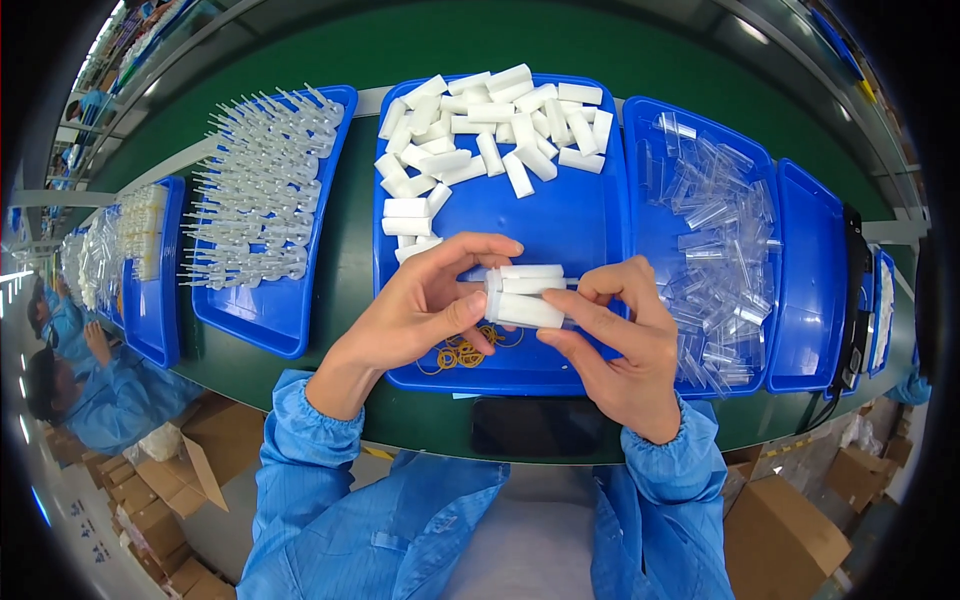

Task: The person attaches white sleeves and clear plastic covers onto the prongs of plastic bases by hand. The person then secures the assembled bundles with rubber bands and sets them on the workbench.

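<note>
Above the middle blue tray [590, 235], both hands meet on a small assembly of white half-round blocks [530, 310] with a translucent round end piece [493, 295]. My left hand [420, 315] is closed round the end piece, thumb below and index finger stretched above. My right hand [635, 340] pinches the white blocks from the right, its thumb and fingertips against them. A thin clear stem juts from the right end of the blocks. Below my left hand, yellow rubber bands [455, 352] lie in the tray. Loose white blocks [490, 115] fill its far part.
At left, a blue tray [250, 325] bears rows of translucent stemmed parts [260, 190]. Clear plastic pieces [715, 220] crowd the right tray. A black phone-like slab [540, 428] lies near the front edge. Cardboard boxes [785, 540] stand below; co-workers [110, 385] sit at left.
</note>
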{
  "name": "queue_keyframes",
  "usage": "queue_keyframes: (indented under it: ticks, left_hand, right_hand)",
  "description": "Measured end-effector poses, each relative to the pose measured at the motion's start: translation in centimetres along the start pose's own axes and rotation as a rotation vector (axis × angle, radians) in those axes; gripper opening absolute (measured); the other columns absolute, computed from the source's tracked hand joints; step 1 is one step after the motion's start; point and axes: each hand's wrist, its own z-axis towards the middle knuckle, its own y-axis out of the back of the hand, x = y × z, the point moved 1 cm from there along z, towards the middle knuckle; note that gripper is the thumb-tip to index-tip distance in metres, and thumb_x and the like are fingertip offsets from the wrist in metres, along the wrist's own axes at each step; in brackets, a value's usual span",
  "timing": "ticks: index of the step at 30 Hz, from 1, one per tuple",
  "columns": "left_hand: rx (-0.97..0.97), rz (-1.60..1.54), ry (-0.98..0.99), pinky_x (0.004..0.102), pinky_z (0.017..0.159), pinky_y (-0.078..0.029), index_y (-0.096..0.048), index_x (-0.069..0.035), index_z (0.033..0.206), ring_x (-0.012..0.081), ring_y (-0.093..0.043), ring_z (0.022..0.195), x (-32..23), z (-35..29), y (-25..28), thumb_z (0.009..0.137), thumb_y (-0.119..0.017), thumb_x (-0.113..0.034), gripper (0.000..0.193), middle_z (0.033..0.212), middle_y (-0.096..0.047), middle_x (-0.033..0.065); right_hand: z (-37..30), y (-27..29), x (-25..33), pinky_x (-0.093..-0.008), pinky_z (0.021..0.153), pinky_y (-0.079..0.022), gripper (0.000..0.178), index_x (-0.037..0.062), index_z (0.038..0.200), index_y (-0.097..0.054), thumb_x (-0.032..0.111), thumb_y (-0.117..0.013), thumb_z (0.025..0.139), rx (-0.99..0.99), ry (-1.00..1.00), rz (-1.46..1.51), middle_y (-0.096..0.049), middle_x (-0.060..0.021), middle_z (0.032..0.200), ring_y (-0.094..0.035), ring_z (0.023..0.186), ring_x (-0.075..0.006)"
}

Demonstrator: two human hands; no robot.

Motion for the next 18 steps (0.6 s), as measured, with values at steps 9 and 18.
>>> queue_keyframes:
  ticks: [9, 18]
  left_hand:
    - [-0.033, -0.129, -0.034, 0.0405, 0.08, -0.063, -0.049, -0.002, 0.138, 0.0279, -0.062, 0.114, -0.4, 0.0, 0.4, 0.102, -0.057, -0.021, 0.042, 0.133, -0.053, 0.0157]
    - [-0.256, 0.011, -0.089, 0.0273, 0.065, -0.057, -0.053, -0.005, 0.124, 0.0175, -0.066, 0.09, -0.2, -0.2, 0.4, 0.101, -0.061, -0.02, 0.029, 0.115, -0.062, 0.0124]
  right_hand:
    - [1.3, 0.8, 1.4, -0.0358, 0.074, -0.042, 0.032, 0.0031, 0.102, -0.075, 0.003, -0.083, 0.071, -0.124, -0.122, -0.026, -0.061, -0.0073, 0.096, -0.053, 0.082, -0.0244]
    - [-1.1, 8.6, 0.8, -0.0388, 0.076, -0.04, 0.014, 0.0, 0.091, -0.072, -0.001, -0.075, 0.077, 0.019, -0.18, -0.658, -0.063, -0.0093, 0.088, -0.053, 0.084, -0.028]
